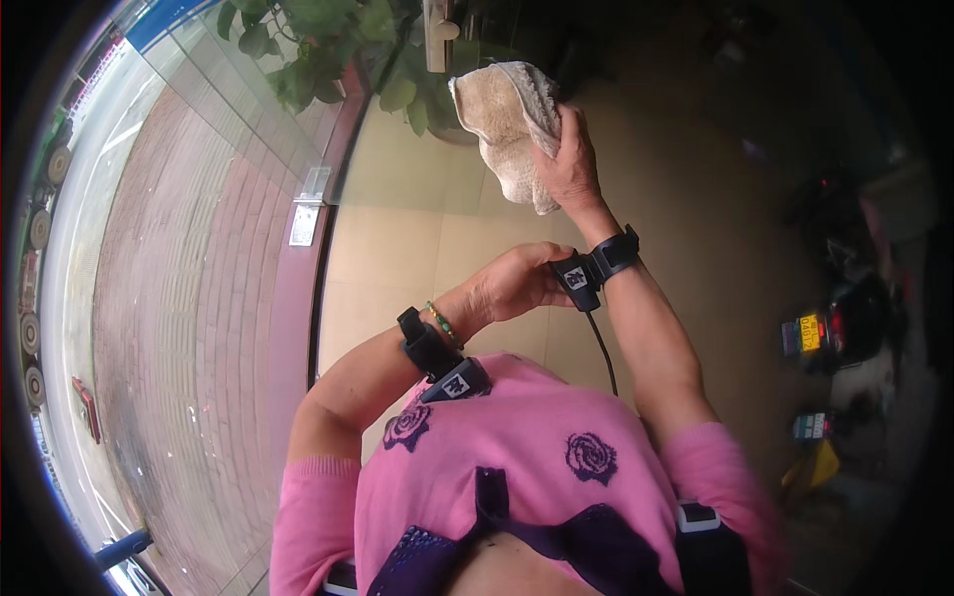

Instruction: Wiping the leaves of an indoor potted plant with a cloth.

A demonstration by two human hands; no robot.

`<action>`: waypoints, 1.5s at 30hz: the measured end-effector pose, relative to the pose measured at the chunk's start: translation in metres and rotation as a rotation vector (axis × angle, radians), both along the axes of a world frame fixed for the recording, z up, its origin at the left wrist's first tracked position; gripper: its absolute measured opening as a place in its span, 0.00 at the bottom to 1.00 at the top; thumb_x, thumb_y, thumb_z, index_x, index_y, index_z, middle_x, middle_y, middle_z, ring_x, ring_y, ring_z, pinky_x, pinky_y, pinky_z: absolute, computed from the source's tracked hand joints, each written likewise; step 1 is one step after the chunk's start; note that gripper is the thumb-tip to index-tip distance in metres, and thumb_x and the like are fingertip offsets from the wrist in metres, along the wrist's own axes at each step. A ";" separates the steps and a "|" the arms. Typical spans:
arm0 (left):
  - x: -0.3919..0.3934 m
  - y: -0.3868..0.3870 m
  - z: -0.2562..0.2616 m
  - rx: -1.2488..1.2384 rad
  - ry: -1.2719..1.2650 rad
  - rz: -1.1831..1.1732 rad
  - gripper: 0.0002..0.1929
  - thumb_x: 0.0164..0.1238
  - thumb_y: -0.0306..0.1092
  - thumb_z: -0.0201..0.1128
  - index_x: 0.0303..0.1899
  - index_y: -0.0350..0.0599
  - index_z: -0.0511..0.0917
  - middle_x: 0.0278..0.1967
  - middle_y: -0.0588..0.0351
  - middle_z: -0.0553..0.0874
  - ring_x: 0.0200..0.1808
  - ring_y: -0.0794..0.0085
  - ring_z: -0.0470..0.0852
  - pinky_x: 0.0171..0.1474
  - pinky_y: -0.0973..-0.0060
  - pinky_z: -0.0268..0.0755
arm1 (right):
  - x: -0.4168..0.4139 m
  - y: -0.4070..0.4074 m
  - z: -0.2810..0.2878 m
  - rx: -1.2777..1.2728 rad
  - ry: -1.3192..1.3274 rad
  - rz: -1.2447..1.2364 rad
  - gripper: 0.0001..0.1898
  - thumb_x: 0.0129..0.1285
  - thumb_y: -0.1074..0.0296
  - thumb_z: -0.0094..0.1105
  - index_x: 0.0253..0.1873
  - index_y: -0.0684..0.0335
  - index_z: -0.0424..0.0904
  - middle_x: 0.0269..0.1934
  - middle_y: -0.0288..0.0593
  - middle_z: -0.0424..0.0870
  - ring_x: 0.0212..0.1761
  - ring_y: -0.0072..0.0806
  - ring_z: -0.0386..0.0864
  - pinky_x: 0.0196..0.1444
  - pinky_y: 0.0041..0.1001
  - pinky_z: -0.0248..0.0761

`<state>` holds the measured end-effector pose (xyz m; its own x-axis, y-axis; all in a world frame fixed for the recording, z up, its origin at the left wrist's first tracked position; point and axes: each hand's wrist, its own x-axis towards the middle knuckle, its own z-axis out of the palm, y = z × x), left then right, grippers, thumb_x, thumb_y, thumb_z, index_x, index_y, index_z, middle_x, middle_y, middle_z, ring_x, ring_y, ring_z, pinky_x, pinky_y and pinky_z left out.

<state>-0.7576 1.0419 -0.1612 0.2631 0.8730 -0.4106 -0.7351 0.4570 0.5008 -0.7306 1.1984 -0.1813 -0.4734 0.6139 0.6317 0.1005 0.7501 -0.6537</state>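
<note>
My right hand [572, 165] grips a beige and grey terry cloth [503, 130], which hangs in folds to the left of the fingers. Around the right wrist is a black strap with a small black device [578, 279] and a cable running down from it. My left hand [522, 281] holds this device, its thumb on top and its fingers partly hidden behind. The left wrist wears a green bead bracelet [443, 322] and a second black strapped device [456, 384]. Beyond the cloth, a metal door handle [440, 33] shows at the top.
A glass door panel [246, 97] with a metal corner fitting [304, 223] stands at the left, by a dark red threshold [291, 313]. A leafy potted plant [320, 45] is behind the glass. Outside lies brick paving [179, 246]; parked scooters [857, 320] stand at the right.
</note>
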 end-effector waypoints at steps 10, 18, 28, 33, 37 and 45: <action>-0.072 0.018 -0.015 -0.045 -0.113 -0.187 0.20 0.65 0.42 0.49 0.48 0.32 0.70 0.43 0.46 0.79 0.46 0.59 0.78 0.54 0.61 0.68 | -0.038 0.013 -0.008 0.039 -0.250 -0.027 0.27 0.45 0.78 0.57 0.54 0.62 0.63 0.51 0.49 0.67 0.53 0.47 0.68 0.52 0.36 0.67; -0.130 0.075 -0.016 -0.051 0.075 -0.353 0.23 0.70 0.46 0.43 0.53 0.35 0.67 0.46 0.43 0.79 0.46 0.58 0.79 0.52 0.57 0.69 | 0.008 0.021 0.009 -0.253 -0.180 -0.309 0.22 0.52 0.76 0.51 0.55 0.64 0.64 0.50 0.52 0.72 0.52 0.42 0.72 0.55 0.32 0.64; -0.174 0.177 -0.007 -0.024 -0.045 0.513 0.14 0.69 0.35 0.40 0.41 0.36 0.70 0.37 0.44 0.80 0.42 0.55 0.79 0.52 0.58 0.71 | 0.111 0.036 -0.031 -0.552 -0.343 -0.152 0.30 0.49 0.84 0.47 0.62 0.61 0.61 0.56 0.50 0.67 0.59 0.40 0.67 0.61 0.32 0.59; -0.175 0.213 -0.072 -0.117 -0.030 0.706 0.12 0.68 0.35 0.42 0.41 0.38 0.70 0.35 0.48 0.80 0.37 0.58 0.79 0.45 0.62 0.72 | 0.132 0.059 -0.035 -0.502 -0.459 0.094 0.30 0.47 0.85 0.49 0.60 0.61 0.65 0.55 0.49 0.68 0.57 0.41 0.68 0.59 0.30 0.62; -0.145 0.243 -0.079 -0.208 0.303 0.990 0.11 0.66 0.34 0.43 0.41 0.39 0.71 0.31 0.53 0.78 0.31 0.68 0.76 0.38 0.74 0.70 | 0.156 0.096 -0.044 -0.488 -0.502 0.306 0.28 0.47 0.83 0.51 0.57 0.58 0.69 0.51 0.48 0.70 0.53 0.41 0.71 0.55 0.29 0.66; -0.123 0.289 0.055 0.079 1.856 1.554 0.25 0.49 0.30 0.65 0.51 0.41 0.66 0.47 0.48 0.67 0.51 0.60 0.66 0.55 0.68 0.62 | 0.222 0.147 -0.048 -0.566 -0.579 0.337 0.25 0.45 0.82 0.52 0.53 0.62 0.72 0.47 0.50 0.74 0.50 0.42 0.74 0.52 0.30 0.67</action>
<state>-0.8803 1.3312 -0.1064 -0.7506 0.0193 0.6605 0.6496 0.2041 0.7323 -0.5090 1.3456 -0.2292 -0.8380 0.5322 -0.1207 0.3629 0.3782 -0.8516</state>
